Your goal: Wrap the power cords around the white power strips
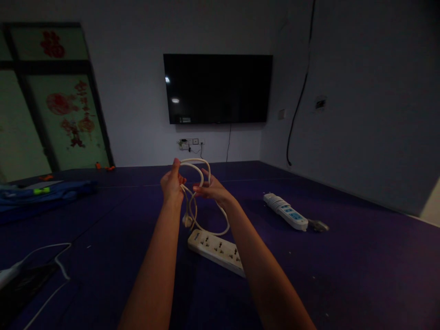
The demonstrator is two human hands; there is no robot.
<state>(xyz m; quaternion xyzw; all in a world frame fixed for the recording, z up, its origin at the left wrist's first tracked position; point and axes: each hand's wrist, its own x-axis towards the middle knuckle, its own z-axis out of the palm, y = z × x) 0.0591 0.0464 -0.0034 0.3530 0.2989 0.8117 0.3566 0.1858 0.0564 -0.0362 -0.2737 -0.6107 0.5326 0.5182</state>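
Between my two hands a white power cord (195,160) is bent into loops above the purple surface. My left hand (172,183) grips the loops on their left side, thumb up. On the right side, my right hand (213,188) has its fingers closed around the cord. A plug (187,220) dangles below the loops. From there the cord runs down to a white power strip (215,247) lying on the surface, its right end hidden behind my right forearm.
A second power strip (287,213), wound with its cord, lies to the right with its plug (318,225) beside it. Blue cloth (48,195) and a white cable (60,263) lie on the left. A television (218,89) hangs on the far wall.
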